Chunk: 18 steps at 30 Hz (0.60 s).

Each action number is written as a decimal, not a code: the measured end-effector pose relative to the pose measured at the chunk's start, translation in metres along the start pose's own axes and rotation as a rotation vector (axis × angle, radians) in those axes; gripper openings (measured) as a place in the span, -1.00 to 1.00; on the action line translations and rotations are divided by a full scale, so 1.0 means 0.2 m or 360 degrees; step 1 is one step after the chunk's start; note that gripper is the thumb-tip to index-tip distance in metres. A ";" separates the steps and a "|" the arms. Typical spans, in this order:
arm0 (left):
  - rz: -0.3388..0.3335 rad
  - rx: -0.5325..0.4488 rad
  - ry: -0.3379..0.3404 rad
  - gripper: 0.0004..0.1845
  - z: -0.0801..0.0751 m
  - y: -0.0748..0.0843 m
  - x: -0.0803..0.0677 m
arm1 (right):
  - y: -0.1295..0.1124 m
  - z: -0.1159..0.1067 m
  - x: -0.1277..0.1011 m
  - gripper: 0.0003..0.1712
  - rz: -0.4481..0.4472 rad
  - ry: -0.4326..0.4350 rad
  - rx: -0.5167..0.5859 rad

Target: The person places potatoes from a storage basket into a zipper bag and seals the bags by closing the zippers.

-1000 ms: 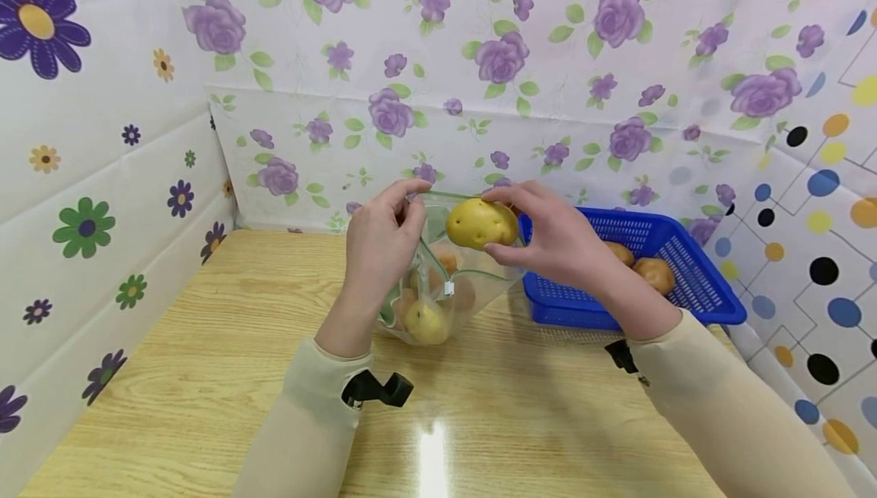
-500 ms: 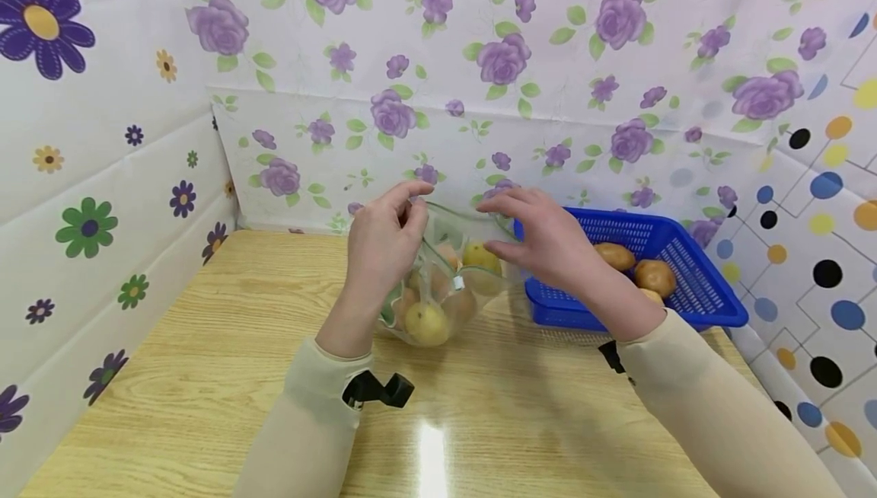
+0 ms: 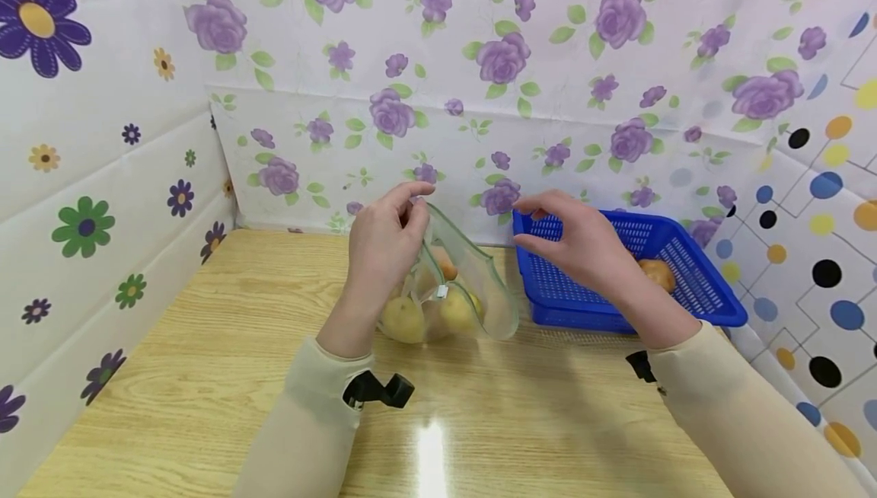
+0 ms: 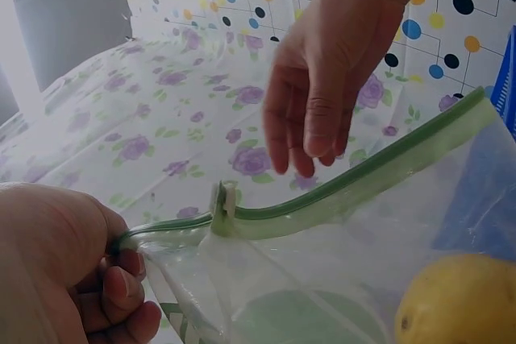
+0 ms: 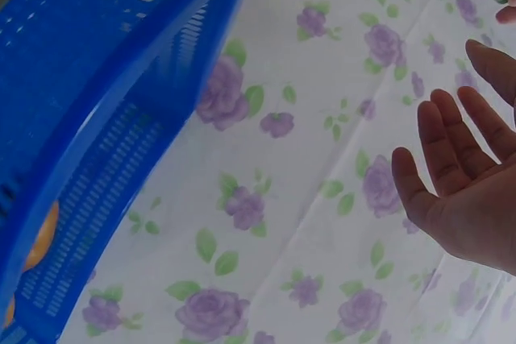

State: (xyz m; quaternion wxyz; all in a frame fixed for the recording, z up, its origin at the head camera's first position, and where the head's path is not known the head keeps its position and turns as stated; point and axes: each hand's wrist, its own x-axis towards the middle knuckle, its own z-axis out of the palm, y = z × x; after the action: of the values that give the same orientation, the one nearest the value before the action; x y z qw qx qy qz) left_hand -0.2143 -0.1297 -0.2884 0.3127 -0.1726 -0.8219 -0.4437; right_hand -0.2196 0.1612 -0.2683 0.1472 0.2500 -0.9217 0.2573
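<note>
My left hand (image 3: 384, 243) pinches the green-edged rim of a clear zip bag (image 3: 495, 292) near one end of its zip. A white slider (image 3: 442, 292) sits on the zip strip, seen close to the left fingers in the left wrist view. Through the plastic show a yellow potato (image 3: 403, 319), a second yellow potato (image 3: 457, 311) and a browner round one (image 3: 447, 265). The bag's right side sags outward. My right hand (image 3: 578, 235) holds nothing; it hovers over the left part of the basket, thumb and fingers apart, as the right wrist view (image 5: 468, 175) also shows.
A blue slotted plastic basket (image 3: 569, 317) stands right of the bag on the wood-grain table (image 3: 274, 292). Inside it lies a brown potato (image 3: 656, 276), partly behind the right forearm. Patterned sheets (image 3: 438, 64) wall the table at the back and both sides.
My right hand let a yellow potato drop into the bag, then drew away right toward the basket. The bag's mouth slumped down on the right. The left hand stayed put.
</note>
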 end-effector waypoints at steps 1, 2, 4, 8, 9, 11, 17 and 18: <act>0.0000 -0.0001 -0.0001 -0.67 0.00 0.00 0.00 | 0.02 -0.01 -0.01 -0.45 0.0033 -0.0004 0.0003; -0.0001 -0.0003 -0.0001 -0.67 0.00 0.00 0.00 | 0.03 -0.02 -0.02 -0.44 0.0065 -0.0006 -0.0002; 0.0006 -0.0006 0.0000 -0.66 0.00 0.01 0.00 | 0.07 -0.03 -0.04 -0.42 0.0115 -0.0012 -0.0012; 0.0014 -0.0011 0.0001 -0.66 0.00 0.01 0.00 | 0.17 -0.07 -0.08 -0.40 0.0190 -0.0032 -0.0032; 0.0015 -0.0010 0.0002 -0.66 0.00 0.01 0.00 | 0.19 -0.07 -0.08 -0.39 0.0215 -0.0044 -0.0035; 0.0011 -0.0005 0.0002 -0.66 0.00 0.01 0.00 | 0.25 -0.09 -0.10 -0.37 0.0282 -0.0069 -0.0035; -0.0003 0.0001 -0.0004 -0.67 0.00 0.01 -0.01 | 0.44 -0.12 -0.14 -0.24 0.0483 -0.0167 -0.0025; -0.0003 0.0000 -0.0005 -0.67 0.00 0.01 0.00 | 0.48 -0.13 -0.15 -0.22 0.0504 -0.0180 -0.0028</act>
State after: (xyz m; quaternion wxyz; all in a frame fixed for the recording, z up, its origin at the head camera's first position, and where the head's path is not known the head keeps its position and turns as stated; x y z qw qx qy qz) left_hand -0.2127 -0.1277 -0.2879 0.3110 -0.1724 -0.8227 -0.4436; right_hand -0.2425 0.2570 -0.2974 0.0547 0.1144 -0.9586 0.2548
